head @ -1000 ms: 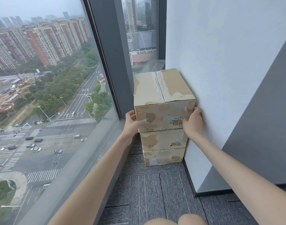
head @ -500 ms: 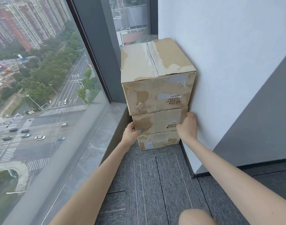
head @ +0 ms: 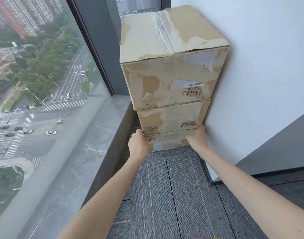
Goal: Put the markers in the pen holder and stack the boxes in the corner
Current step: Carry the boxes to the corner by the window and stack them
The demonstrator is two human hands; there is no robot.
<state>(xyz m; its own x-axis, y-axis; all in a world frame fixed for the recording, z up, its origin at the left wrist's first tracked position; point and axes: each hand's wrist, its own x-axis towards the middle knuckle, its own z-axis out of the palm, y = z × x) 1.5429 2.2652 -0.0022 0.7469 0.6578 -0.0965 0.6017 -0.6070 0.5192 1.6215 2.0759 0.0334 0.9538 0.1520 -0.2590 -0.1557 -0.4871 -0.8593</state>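
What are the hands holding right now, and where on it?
The bottom cardboard box, by its two upper front corners: the left hand grips the left one, the right hand the right one beside the white wall.

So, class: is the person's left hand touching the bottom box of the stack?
Touching. The head view shows the left hand at the left front corner of the bottom box, its thumb lying on the cardboard face with no gap.

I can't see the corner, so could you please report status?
Left hand grips bottom box left edge; right hand at right edge, fingers hidden. Three-box stack against wall. Nothing blocking.
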